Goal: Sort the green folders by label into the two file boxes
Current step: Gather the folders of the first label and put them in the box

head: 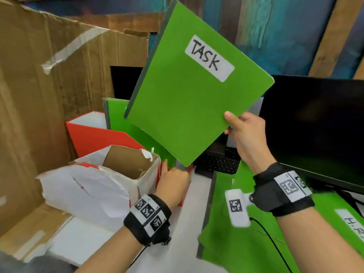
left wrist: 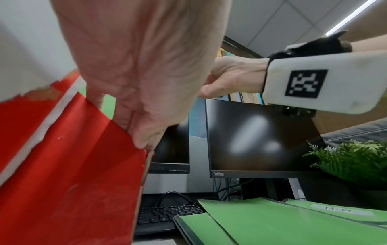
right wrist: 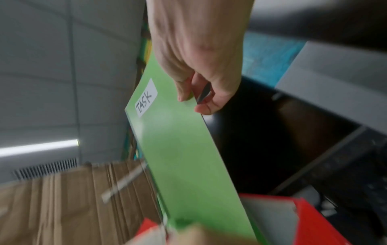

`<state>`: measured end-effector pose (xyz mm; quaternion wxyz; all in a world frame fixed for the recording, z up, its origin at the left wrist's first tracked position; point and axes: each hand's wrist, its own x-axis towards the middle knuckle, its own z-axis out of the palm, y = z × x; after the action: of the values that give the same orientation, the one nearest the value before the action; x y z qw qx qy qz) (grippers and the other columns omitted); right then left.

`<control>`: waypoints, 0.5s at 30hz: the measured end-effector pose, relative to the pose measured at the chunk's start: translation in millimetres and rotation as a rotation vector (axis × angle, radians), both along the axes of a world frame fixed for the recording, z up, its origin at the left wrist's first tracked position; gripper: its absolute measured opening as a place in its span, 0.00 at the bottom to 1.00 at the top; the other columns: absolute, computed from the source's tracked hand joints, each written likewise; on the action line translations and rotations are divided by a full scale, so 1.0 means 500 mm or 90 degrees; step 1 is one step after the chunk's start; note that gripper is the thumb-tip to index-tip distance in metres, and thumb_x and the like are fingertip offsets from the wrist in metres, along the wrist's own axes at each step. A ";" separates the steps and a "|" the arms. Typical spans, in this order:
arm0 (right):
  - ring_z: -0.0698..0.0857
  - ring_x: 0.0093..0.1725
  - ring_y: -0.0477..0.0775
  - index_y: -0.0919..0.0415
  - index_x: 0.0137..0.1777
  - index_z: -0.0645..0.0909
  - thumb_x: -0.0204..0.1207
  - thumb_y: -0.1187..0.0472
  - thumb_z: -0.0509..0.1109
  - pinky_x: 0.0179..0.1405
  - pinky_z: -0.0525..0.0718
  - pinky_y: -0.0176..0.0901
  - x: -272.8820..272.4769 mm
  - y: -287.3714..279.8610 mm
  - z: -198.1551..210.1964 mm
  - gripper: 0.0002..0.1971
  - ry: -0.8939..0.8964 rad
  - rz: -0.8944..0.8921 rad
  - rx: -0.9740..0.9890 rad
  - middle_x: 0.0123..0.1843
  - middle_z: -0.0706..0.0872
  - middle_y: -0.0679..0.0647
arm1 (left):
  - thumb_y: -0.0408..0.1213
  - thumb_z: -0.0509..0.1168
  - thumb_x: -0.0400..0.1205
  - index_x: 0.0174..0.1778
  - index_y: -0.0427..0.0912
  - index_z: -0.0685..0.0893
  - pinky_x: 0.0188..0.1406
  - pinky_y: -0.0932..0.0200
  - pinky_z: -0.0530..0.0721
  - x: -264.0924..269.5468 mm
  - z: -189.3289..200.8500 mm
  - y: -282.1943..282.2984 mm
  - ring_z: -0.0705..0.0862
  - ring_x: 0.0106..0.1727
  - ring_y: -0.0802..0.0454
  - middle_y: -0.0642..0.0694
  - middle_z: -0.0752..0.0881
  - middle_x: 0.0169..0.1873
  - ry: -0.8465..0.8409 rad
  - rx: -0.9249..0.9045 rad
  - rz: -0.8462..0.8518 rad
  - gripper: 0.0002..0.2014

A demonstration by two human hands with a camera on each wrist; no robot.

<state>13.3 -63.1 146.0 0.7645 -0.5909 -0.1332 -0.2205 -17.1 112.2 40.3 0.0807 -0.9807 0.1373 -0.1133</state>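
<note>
A green folder (head: 187,115) (right wrist: 184,157) labelled TASK is held up, tilted, above the file boxes. My right hand (head: 229,123) (right wrist: 192,102) pinches its right edge, thumb on the front. A red file box (head: 92,138) stands behind with another green folder (head: 118,115) upright in it. In front stands a torn white-and-red file box (head: 145,184) with nothing visible inside. My left hand (head: 171,174) (left wrist: 134,126) grips a red box wall (left wrist: 73,165) just below the raised folder's lower corner, fingers curled over the rim. I cannot tell which box that wall belongs to.
More green folders (head: 236,233) (left wrist: 272,223) lie stacked on the desk at right, one labelled H.R. (head: 352,223). Black monitors (head: 315,125) (left wrist: 261,137) and a keyboard (head: 216,164) stand behind. A large cardboard sheet (head: 39,85) walls the left side. A plant (left wrist: 356,157) sits at far right.
</note>
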 end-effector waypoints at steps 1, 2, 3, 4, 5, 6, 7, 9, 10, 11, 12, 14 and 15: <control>0.86 0.32 0.50 0.61 0.38 0.87 0.78 0.71 0.71 0.26 0.78 0.37 0.011 0.021 -0.007 0.09 0.008 0.002 -0.009 0.37 0.92 0.52 | 0.31 0.55 0.83 0.62 0.44 0.81 0.81 0.38 0.48 0.000 -0.001 -0.003 0.82 0.58 0.44 0.44 0.88 0.47 -0.009 -0.006 -0.010 0.15; 0.85 0.33 0.52 0.62 0.39 0.87 0.78 0.71 0.71 0.26 0.79 0.36 0.027 0.042 -0.020 0.08 0.019 0.004 -0.024 0.37 0.92 0.52 | 0.31 0.57 0.82 0.58 0.43 0.83 0.81 0.39 0.51 -0.002 -0.003 -0.002 0.84 0.55 0.44 0.43 0.88 0.45 -0.017 -0.020 -0.022 0.13; 0.84 0.34 0.53 0.62 0.40 0.87 0.78 0.70 0.70 0.26 0.80 0.36 0.041 0.064 -0.036 0.08 0.030 0.007 -0.042 0.36 0.92 0.52 | 0.31 0.62 0.79 0.49 0.43 0.86 0.79 0.39 0.59 -0.001 -0.004 -0.001 0.86 0.49 0.44 0.42 0.89 0.39 -0.036 -0.026 -0.030 0.09; 0.84 0.34 0.54 0.64 0.40 0.87 0.79 0.70 0.70 0.27 0.82 0.36 0.056 0.083 -0.055 0.07 0.047 0.006 -0.056 0.36 0.91 0.54 | 0.31 0.70 0.72 0.37 0.44 0.86 0.73 0.40 0.71 -0.004 0.002 0.001 0.88 0.39 0.46 0.43 0.88 0.30 -0.049 -0.027 -0.043 0.03; 0.84 0.36 0.56 0.69 0.41 0.86 0.79 0.70 0.70 0.28 0.83 0.36 0.070 0.100 -0.074 0.07 0.066 0.011 -0.067 0.36 0.90 0.60 | 0.31 0.76 0.61 0.25 0.45 0.84 0.61 0.43 0.82 0.000 0.000 0.005 0.86 0.28 0.48 0.46 0.84 0.20 -0.051 -0.024 -0.040 0.08; 0.84 0.37 0.58 0.77 0.42 0.84 0.79 0.69 0.70 0.30 0.85 0.38 0.085 0.115 -0.095 0.09 0.084 0.018 -0.079 0.36 0.88 0.70 | 0.32 0.78 0.53 0.18 0.46 0.80 0.49 0.48 0.87 0.005 -0.006 0.010 0.84 0.21 0.49 0.48 0.80 0.14 -0.047 -0.008 -0.045 0.12; 0.83 0.37 0.60 0.85 0.44 0.79 0.79 0.68 0.70 0.32 0.86 0.41 0.100 0.127 -0.118 0.15 0.104 0.022 -0.094 0.37 0.83 0.78 | 0.33 0.77 0.52 0.16 0.46 0.79 0.43 0.52 0.87 0.013 -0.013 0.013 0.82 0.19 0.50 0.48 0.78 0.12 -0.053 -0.010 -0.049 0.12; 0.83 0.34 0.58 0.90 0.47 0.73 0.79 0.65 0.71 0.37 0.85 0.51 0.120 0.141 -0.154 0.21 0.148 0.019 -0.141 0.35 0.78 0.75 | 0.35 0.70 0.59 0.20 0.47 0.80 0.42 0.54 0.84 0.016 -0.018 0.014 0.83 0.21 0.49 0.48 0.80 0.14 -0.072 -0.010 -0.052 0.06; 0.82 0.31 0.56 0.89 0.47 0.73 0.79 0.64 0.72 0.37 0.83 0.53 0.128 0.146 -0.169 0.22 0.167 0.017 -0.170 0.34 0.77 0.73 | 0.35 0.69 0.63 0.24 0.47 0.82 0.46 0.54 0.83 0.017 -0.017 0.013 0.85 0.24 0.48 0.48 0.82 0.17 -0.060 -0.017 -0.057 0.04; 0.81 0.29 0.57 0.87 0.46 0.76 0.79 0.63 0.71 0.34 0.81 0.53 0.132 0.150 -0.178 0.20 0.183 0.013 -0.202 0.33 0.78 0.72 | 0.35 0.69 0.67 0.28 0.48 0.84 0.50 0.52 0.81 0.021 -0.018 0.013 0.86 0.29 0.48 0.48 0.85 0.21 -0.037 -0.012 -0.053 0.04; 0.78 0.28 0.57 0.85 0.43 0.78 0.80 0.62 0.71 0.30 0.77 0.51 0.132 0.153 -0.183 0.20 0.190 0.012 -0.224 0.32 0.78 0.70 | 0.35 0.69 0.69 0.33 0.49 0.85 0.53 0.51 0.78 0.023 -0.017 0.013 0.86 0.32 0.48 0.49 0.86 0.25 -0.025 0.001 -0.047 0.03; 0.72 0.25 0.55 0.85 0.38 0.76 0.80 0.61 0.70 0.24 0.70 0.46 0.137 0.157 -0.187 0.22 0.190 0.007 -0.238 0.29 0.73 0.63 | 0.35 0.71 0.69 0.37 0.50 0.85 0.55 0.51 0.76 0.027 -0.020 0.012 0.87 0.36 0.48 0.50 0.87 0.28 -0.020 0.001 -0.038 0.05; 0.70 0.22 0.53 0.85 0.37 0.75 0.81 0.61 0.70 0.22 0.69 0.44 0.140 0.160 -0.184 0.23 0.191 0.006 -0.243 0.27 0.71 0.61 | 0.34 0.71 0.69 0.38 0.49 0.85 0.57 0.50 0.74 0.027 -0.018 0.011 0.87 0.38 0.47 0.49 0.87 0.30 -0.009 0.001 -0.034 0.05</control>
<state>83.4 16.7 53.8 0.6513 -0.7502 -0.0602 -0.0974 -3.5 117.5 31.1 0.0795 -0.9758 0.1631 -0.1222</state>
